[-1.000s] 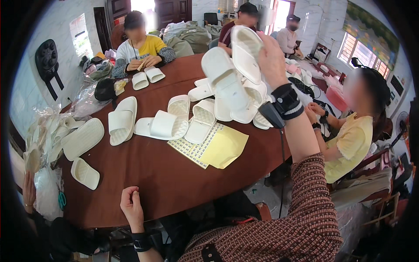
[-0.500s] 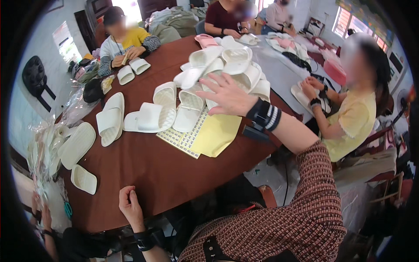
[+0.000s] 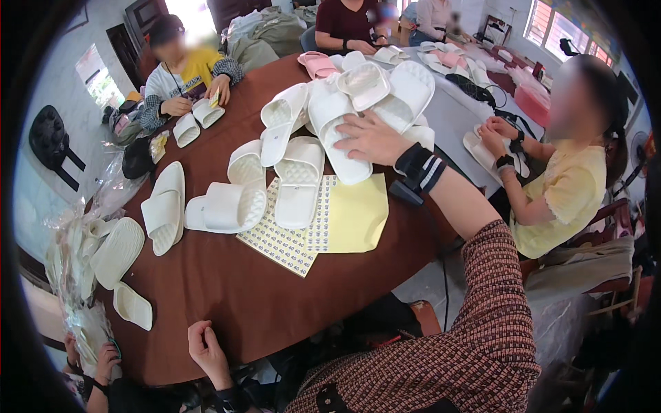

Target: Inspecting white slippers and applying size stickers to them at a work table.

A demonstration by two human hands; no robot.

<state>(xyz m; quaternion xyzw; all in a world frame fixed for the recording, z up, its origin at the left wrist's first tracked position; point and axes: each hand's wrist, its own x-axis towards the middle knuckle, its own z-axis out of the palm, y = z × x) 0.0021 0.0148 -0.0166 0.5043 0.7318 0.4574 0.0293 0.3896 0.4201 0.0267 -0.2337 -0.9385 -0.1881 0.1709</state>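
Note:
My right hand (image 3: pixel 375 143) lies with fingers spread on a white slipper (image 3: pixel 332 113) at the near side of a heaped pile. Over that slipper rest another white slipper (image 3: pixel 363 84) and a larger one (image 3: pixel 411 89). Just left of the pile, a white slipper (image 3: pixel 297 196) sits on a sheet of small printed stickers (image 3: pixel 279 242), beside a plain yellow sheet (image 3: pixel 359 217). My left hand (image 3: pixel 208 352) rests at the table's near edge, fingers curled in, with no object visible in it.
White slippers (image 3: pixel 165 210) lie across the brown-covered table (image 3: pixel 227 292). Clear plastic bags (image 3: pixel 72 268) hang at the left edge, where a person's hands (image 3: pixel 107 358) show. One person (image 3: pixel 189 76) handles slippers at far left; another (image 3: pixel 564 165) works at right.
My right hand has come down onto the pile, and several slippers have slid nearer and shifted over one another. My left hand stays curled at the edge. The view has shifted slightly.

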